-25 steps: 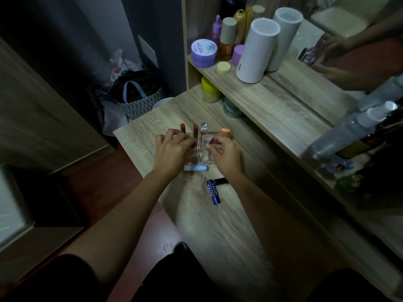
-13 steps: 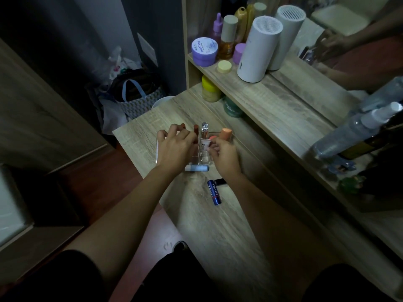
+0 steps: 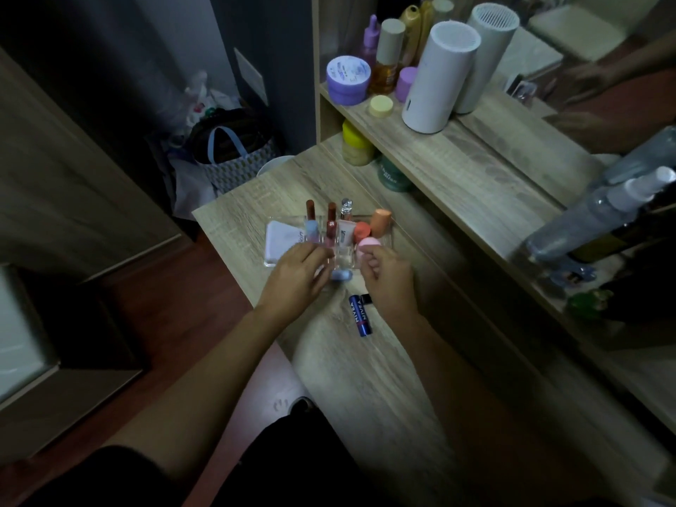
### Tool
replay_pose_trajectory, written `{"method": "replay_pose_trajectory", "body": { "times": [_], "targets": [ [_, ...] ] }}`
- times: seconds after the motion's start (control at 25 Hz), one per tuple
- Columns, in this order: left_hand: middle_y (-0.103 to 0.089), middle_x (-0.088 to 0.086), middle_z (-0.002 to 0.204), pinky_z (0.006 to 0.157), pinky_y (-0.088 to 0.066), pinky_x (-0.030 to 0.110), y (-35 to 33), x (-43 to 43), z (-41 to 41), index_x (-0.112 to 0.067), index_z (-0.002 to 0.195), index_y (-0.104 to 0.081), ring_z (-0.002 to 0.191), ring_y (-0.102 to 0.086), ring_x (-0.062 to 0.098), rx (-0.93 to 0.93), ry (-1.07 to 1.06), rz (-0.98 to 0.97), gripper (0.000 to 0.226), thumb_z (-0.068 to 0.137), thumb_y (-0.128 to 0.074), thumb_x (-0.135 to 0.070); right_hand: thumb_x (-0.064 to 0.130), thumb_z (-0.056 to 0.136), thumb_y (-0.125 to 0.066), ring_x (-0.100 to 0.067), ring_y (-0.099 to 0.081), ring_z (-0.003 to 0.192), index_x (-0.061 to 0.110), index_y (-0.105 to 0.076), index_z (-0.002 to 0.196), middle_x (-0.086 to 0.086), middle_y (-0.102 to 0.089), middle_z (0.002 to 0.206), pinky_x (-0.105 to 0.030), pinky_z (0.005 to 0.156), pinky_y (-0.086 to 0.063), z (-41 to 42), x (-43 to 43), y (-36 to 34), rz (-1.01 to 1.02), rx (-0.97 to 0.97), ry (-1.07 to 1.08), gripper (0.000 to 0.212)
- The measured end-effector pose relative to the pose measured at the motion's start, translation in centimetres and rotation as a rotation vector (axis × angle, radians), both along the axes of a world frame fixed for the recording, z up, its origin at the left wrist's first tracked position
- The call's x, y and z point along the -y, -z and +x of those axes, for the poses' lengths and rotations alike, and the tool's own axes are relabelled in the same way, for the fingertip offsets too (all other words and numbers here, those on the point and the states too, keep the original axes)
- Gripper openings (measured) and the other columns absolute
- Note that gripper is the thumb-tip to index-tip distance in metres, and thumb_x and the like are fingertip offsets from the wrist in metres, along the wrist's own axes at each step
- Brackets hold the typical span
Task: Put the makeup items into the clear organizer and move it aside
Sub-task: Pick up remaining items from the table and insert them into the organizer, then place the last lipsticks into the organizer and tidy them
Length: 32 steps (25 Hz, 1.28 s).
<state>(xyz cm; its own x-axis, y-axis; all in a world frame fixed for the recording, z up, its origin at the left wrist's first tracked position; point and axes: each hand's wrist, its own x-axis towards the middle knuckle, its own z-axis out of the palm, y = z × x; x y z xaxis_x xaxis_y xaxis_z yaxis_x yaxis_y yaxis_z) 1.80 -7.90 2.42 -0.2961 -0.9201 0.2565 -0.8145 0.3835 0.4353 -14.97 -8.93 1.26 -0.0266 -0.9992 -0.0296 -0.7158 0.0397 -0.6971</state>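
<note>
The clear organizer (image 3: 271, 263) stands on the wooden table (image 3: 365, 389). It holds a white compact (image 3: 281, 238), two dark red lipsticks (image 3: 310, 209), a glass-capped tube (image 3: 346, 207), a white tube (image 3: 345, 232), orange sponges (image 3: 380, 221) and a pink sponge (image 3: 368, 246). A pale blue tube (image 3: 341, 275) lies at its front edge. A blue Nivea lip balm (image 3: 360, 316) and a black cap (image 3: 365, 298) lie loose on the table. My left hand (image 3: 296, 278) rests at the organizer's front, fingers spread. My right hand (image 3: 389, 281) is curled, its fingertips at the pink sponge.
A raised shelf (image 3: 439, 166) on the right carries a white cylinder (image 3: 439, 78), a purple jar (image 3: 347, 80) and several bottles. A yellow jar (image 3: 356, 146) and a green jar (image 3: 393, 175) stand under it. A spray bottle (image 3: 600, 214) lies right. A bag (image 3: 234, 155) sits on the floor.
Both hands have drawn back from on top of the organizer toward me, uncovering the items in it. The lip balm on the table has stayed put.
</note>
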Motion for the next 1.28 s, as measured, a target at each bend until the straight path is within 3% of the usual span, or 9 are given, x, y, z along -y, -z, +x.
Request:
{"method": "replay_pose_trajectory", "body": {
  "times": [0.16, 0.32, 0.56, 0.72, 0.92, 1.04, 1.16, 1.28],
  "targets": [
    [-0.066, 0.024, 0.094, 0.078, -0.051, 0.040, 2.5, -0.9, -0.4, 0.002, 0.105, -0.067, 0.087, -0.062, 0.037, 0.104, 0.098, 0.179, 0.020, 0.087, -0.060, -0.005, 0.016, 0.084, -0.065, -0.025, -0.060, 0.086, 0.007, -0.061, 0.096, -0.013, -0.065, 0.096, -0.027, 0.070, -0.039, 0.4, -4.6, 1.2, 0.109, -0.098, -0.032, 0.015],
    [-0.062, 0.025, 0.104, 0.088, -0.045, 0.043, 3.8, -0.7, -0.9, 0.005, 0.110, -0.060, 0.097, -0.058, 0.038, 0.155, 0.031, 0.255, 0.024, 0.091, -0.055, -0.009, 0.023, 0.083, -0.066, -0.024, -0.059, 0.098, 0.009, -0.054, 0.109, -0.010, -0.059, 0.112, -0.028, 0.076, -0.045, 0.6, -7.3, 2.2, 0.232, -0.139, 0.063, 0.032],
    [-0.059, 0.027, 0.105, 0.080, -0.045, 0.045, 4.2, -1.9, -0.6, 0.005, 0.109, -0.055, 0.095, -0.057, 0.040, 0.102, -0.180, 0.393, 0.030, 0.087, -0.058, -0.013, 0.022, 0.086, -0.063, -0.026, -0.061, 0.099, 0.008, -0.059, 0.112, -0.012, -0.064, 0.112, -0.034, 0.085, -0.050, 0.9, -7.7, 2.7, 0.254, -0.107, 0.099, 0.030],
    [-0.056, 0.027, 0.102, 0.079, -0.046, 0.043, 4.3, -3.8, -0.2, 0.008, 0.102, -0.060, 0.092, -0.057, 0.039, 0.121, -0.165, 0.433, 0.033, 0.083, -0.066, -0.019, 0.019, 0.083, -0.065, -0.025, -0.063, 0.093, 0.010, -0.063, 0.107, -0.010, -0.068, 0.103, -0.031, 0.079, -0.050, 1.3, -8.1, 2.9, 0.270, -0.105, 0.093, 0.026],
    [-0.067, 0.017, 0.089, 0.067, -0.043, 0.034, 3.7, -4.8, 1.0, -0.003, 0.094, -0.063, 0.085, -0.062, 0.033, 0.026, -0.245, 0.613, 0.032, 0.078, -0.073, -0.029, 0.020, 0.079, -0.070, -0.018, -0.068, 0.087, 0.015, -0.068, 0.107, -0.003, -0.074, 0.099, -0.024, 0.076, -0.050, 1.4, -7.7, 2.8, 0.350, -0.042, 0.120, 0.028],
    [-0.067, 0.007, 0.076, 0.061, -0.044, 0.026, 3.1, -5.2, 1.6, -0.012, 0.087, -0.068, 0.071, -0.060, 0.017, -0.101, -0.237, 0.679, 0.021, 0.079, -0.073, -0.030, 0.020, 0.074, -0.074, -0.014, -0.068, 0.083, 0.016, -0.069, 0.100, 0.000, -0.073, 0.093, -0.022, 0.073, -0.049, 1.4, -7.4, 2.8, 0.407, 0.149, 0.187, 0.027],
    [-0.067, 0.000, 0.069, 0.054, -0.037, 0.006, 2.1, -4.6, 1.7, -0.015, 0.082, -0.071, 0.065, -0.058, 0.009, -0.346, -0.383, 0.569, 0.008, 0.080, -0.071, -0.023, 0.013, 0.073, -0.076, -0.010, -0.066, 0.076, 0.014, -0.068, 0.099, 0.006, -0.068, 0.082, -0.010, 0.064, -0.049, 2.1, -6.7, 2.5, 0.311, 0.365, 0.262, 0.027],
    [-0.063, -0.004, 0.067, 0.056, -0.038, 0.001, 1.0, -2.9, 1.7, -0.014, 0.080, -0.069, 0.060, -0.055, 0.003, -0.451, -0.463, 0.381, 0.005, 0.078, -0.073, -0.017, 0.009, 0.077, -0.074, -0.004, -0.064, 0.077, 0.011, -0.066, 0.104, 0.005, -0.069, 0.087, -0.008, 0.069, -0.051, 3.2, -4.6, 1.5, 0.148, 0.466, 0.262, 0.028]
  ]
}}
